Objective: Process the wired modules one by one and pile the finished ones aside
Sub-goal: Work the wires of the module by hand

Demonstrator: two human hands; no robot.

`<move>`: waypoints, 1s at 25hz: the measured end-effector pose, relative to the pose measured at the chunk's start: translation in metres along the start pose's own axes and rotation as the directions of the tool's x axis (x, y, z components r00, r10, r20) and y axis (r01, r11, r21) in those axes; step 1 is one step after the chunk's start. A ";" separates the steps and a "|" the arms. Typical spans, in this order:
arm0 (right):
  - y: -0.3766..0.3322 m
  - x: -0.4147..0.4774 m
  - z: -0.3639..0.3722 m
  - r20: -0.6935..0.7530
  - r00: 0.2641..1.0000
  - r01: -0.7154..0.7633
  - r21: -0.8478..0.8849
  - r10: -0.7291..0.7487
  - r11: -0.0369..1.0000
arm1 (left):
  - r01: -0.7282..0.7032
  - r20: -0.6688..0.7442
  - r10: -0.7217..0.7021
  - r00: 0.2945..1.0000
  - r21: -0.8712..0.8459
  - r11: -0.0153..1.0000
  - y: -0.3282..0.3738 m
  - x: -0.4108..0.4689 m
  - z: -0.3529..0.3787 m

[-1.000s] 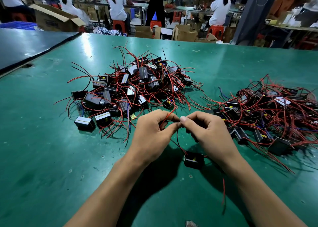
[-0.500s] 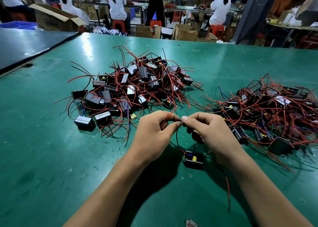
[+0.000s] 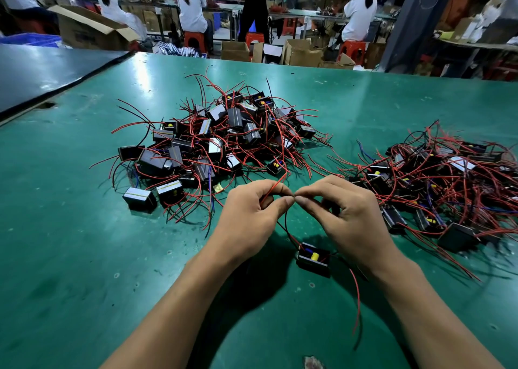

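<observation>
One small black module [image 3: 313,258] with a yellow part on top hangs just above the green table [image 3: 70,256], below and between my hands. Thin red and black wires run up from it. My left hand [image 3: 249,217] pinches a red wire end between thumb and forefinger. My right hand [image 3: 344,214] pinches the wire ends too, its fingertips meeting the left's. A loose red wire [image 3: 357,301] trails down under my right forearm. A big pile of wired modules [image 3: 218,141] lies beyond my left hand. A second tangled pile [image 3: 437,183] lies at the right.
A dark table [image 3: 42,71] adjoins at the far left. Beyond the far edge are cardboard boxes [image 3: 300,52], red stools and several seated people in white. A small scrap [image 3: 314,363] lies at the near edge.
My hands have stayed together on the wire ends, with small finger movement. The module below them has turned slightly and shows its yellow part. The trailing red wire has swung lower.
</observation>
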State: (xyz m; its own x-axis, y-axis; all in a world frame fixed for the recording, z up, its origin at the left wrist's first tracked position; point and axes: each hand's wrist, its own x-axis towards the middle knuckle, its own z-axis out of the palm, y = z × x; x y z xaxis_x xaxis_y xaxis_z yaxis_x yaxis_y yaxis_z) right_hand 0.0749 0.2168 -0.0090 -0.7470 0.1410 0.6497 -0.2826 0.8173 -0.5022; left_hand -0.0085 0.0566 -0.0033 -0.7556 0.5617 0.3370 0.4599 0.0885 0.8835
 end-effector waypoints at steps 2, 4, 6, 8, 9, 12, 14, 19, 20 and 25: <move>-0.003 -0.002 0.002 0.025 0.987 -0.163 0.069 0.161 0.984 | -0.035 -0.025 0.036 0.999 0.025 0.999 -0.001 -0.001 0.001; -0.005 -0.001 0.004 0.133 0.918 -0.396 0.246 0.374 0.885 | -0.093 -0.057 0.097 0.994 0.075 0.993 0.000 -0.002 0.001; -0.007 0.003 0.005 0.266 0.811 -0.584 0.391 0.521 0.711 | -0.140 -0.065 0.150 0.987 0.144 0.980 0.001 -0.003 0.002; -0.008 0.006 0.004 0.346 0.722 -0.687 0.455 0.598 0.567 | -0.159 -0.041 0.169 0.985 0.189 0.969 0.000 -0.003 0.003; -0.007 0.005 0.002 0.350 0.718 -0.692 0.445 0.601 0.568 | -0.157 -0.034 0.167 0.985 0.196 0.968 0.000 -0.003 0.004; -0.004 0.000 -0.002 0.262 0.838 -0.543 0.326 0.478 0.774 | -0.107 -0.060 0.117 0.991 0.153 0.982 -0.002 -0.003 0.002; 0.001 -0.002 -0.004 0.133 0.931 -0.363 0.207 0.341 0.909 | -0.057 -0.067 0.064 0.996 0.098 0.994 -0.003 -0.001 0.001; 0.008 -0.003 0.001 0.018 0.998 0.053 -0.052 -0.052 0.997 | 0.024 0.003 -0.024 1.000 0.019 1.000 -0.004 0.001 -0.002; 0.009 -0.003 0.001 0.011 0.998 0.070 -0.068 -0.069 0.995 | 0.036 0.016 -0.037 0.999 0.009 0.999 -0.004 0.001 -0.002; 0.003 -0.002 0.003 0.011 0.997 -0.072 0.030 0.072 0.997 | 0.022 0.013 -0.023 1.000 0.025 0.999 -0.006 0.002 -0.004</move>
State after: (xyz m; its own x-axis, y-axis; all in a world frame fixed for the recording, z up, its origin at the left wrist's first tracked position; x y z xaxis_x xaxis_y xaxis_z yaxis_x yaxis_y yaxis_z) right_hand 0.0736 0.2170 -0.0139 -0.7718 0.1936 0.6057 -0.2457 0.7878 -0.5648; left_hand -0.0141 0.0540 -0.0064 -0.7596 0.5704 0.3125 0.4542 0.1214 0.8826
